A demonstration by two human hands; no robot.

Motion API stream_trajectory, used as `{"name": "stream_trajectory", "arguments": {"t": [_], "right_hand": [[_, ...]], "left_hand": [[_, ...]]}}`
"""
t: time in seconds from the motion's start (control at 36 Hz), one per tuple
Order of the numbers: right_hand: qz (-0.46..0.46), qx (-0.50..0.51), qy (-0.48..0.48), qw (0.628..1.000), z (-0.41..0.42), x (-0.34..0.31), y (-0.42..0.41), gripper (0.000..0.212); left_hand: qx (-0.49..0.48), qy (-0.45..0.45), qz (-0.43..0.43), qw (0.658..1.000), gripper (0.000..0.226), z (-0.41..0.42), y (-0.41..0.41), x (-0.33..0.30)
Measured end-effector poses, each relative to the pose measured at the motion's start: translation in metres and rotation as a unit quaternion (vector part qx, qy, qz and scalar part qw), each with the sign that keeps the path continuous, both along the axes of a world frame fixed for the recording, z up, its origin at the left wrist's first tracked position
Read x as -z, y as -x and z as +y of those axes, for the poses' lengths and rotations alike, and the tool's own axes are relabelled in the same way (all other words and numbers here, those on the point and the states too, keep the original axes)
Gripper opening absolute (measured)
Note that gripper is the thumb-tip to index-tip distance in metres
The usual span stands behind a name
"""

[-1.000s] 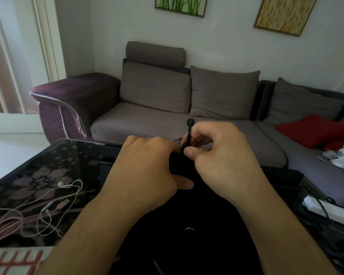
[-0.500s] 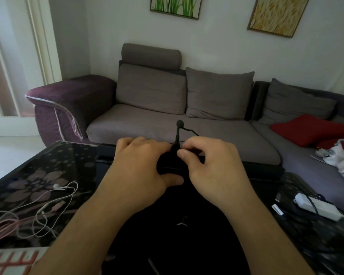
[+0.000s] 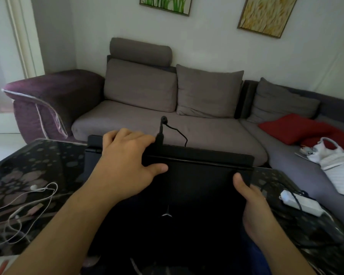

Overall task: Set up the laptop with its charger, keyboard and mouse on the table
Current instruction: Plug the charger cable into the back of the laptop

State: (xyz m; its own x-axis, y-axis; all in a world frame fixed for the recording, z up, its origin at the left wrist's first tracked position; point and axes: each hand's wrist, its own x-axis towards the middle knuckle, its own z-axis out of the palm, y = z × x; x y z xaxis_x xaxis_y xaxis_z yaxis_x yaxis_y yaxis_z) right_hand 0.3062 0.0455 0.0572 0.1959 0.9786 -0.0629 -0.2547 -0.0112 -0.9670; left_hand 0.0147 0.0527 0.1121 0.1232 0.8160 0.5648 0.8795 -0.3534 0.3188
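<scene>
Grey sofa (image 3: 167, 126) behind; dark floral-patterned desk (image 3: 38, 161) in front. White earphones (image 3: 34, 188) lie at desk left. Left hand (image 3: 123, 165) rests on the closed black laptop's (image 3: 197, 195) rear left edge, fingers curled over it, thumb on the lid. Charger cable (image 3: 161, 132) stands up at the rear, apparently plugged in. Right hand (image 3: 254, 207) grips the laptop's right edge, thumb on top. White power strip (image 3: 300, 202) at right. Step judged: seating the laptop; next, open the lid. Keyboard and mouse not seen.
</scene>
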Motion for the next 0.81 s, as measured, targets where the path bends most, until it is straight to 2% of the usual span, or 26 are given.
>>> {"name": "stream_trajectory", "arguments": {"t": [0.17, 0.31, 0.44, 0.56, 0.64, 0.75, 0.81], "right_hand": [[-0.034, 0.046, 0.022, 0.998, 0.021, 0.012, 0.01, 0.033], [-0.059, 0.037, 0.071, 0.995, 0.041, 0.013, 0.013, 0.028], [-0.122, 0.014, 0.162, 0.979, 0.064, 0.022, 0.011, 0.04], [-0.175, 0.036, 0.242, 0.954, 0.088, 0.035, 0.014, 0.081], [-0.205, 0.036, 0.274, 0.939, 0.099, 0.048, 0.02, 0.082], [-0.27, 0.05, 0.289, 0.917, 0.108, 0.061, 0.022, 0.074], [-0.353, 0.048, 0.283, 0.89, 0.11, 0.065, 0.022, 0.07]], "left_hand": [[-0.019, 0.044, 0.013, 0.999, 0.06, 0.029, -0.006, 0.014], [-0.041, 0.145, 0.032, 0.988, 0.054, 0.069, -0.013, 0.017], [-0.041, 0.249, 0.046, 0.967, 0.046, 0.112, -0.019, 0.037], [-0.047, 0.321, 0.037, 0.945, 0.062, 0.135, -0.016, 0.061], [-0.059, 0.369, 0.042, 0.927, 0.07, 0.144, -0.013, 0.08], [-0.064, 0.395, 0.026, 0.916, 0.066, 0.15, -0.014, 0.094], [-0.064, 0.401, 0.016, 0.914, 0.066, 0.152, -0.012, 0.098]]}}
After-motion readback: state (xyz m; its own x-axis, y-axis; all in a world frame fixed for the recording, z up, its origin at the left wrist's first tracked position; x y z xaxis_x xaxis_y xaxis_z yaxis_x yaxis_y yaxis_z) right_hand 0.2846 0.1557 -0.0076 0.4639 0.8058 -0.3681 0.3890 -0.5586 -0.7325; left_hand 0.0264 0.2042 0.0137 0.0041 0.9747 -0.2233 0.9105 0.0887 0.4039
